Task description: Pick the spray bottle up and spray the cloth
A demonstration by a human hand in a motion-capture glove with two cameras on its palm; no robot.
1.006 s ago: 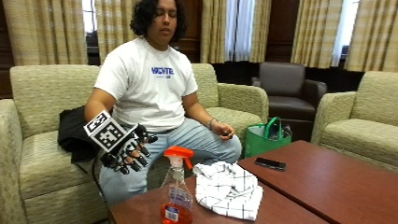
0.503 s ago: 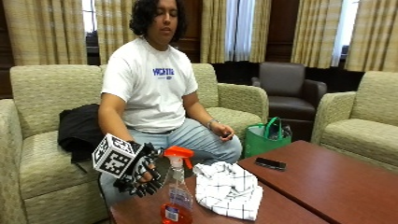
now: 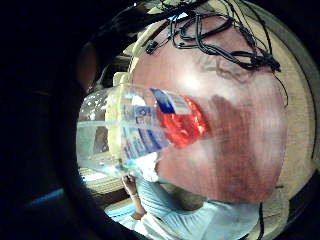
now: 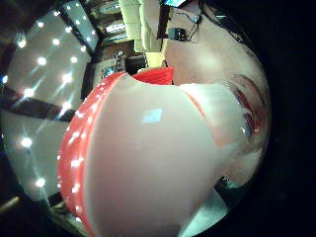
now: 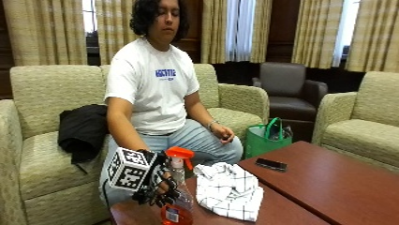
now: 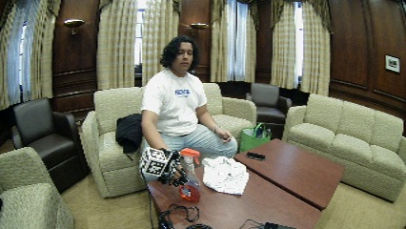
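A clear spray bottle (image 5: 177, 212) with an orange head and orange liquid at its base stands upright near the left end of the brown table (image 5: 312, 187). My gloved right hand (image 5: 159, 188) is against its neck from the left, and the fingers curl round the bottle below the head. Both palm views are filled by it: the bottle body (image 3: 150, 130) and the spray head (image 4: 148, 163). The white checked cloth (image 5: 227, 190) lies crumpled on the table just right of the bottle. In the wide outside view the hand (image 6: 171, 172), bottle (image 6: 188, 187) and cloth (image 6: 223, 174) sit close together.
A black phone (image 5: 271, 164) lies on the table's far side. A green bag (image 5: 265, 138) stands on the floor beyond it. Cables (image 6: 177, 214) lie on the near end of the table. The person's bare hand (image 5: 223, 136) rests on their thigh.
My gloved hand has come down and to the right from beside the sofa to the bottle and its fingers now wrap the neck. Bottle and cloth have stayed put.
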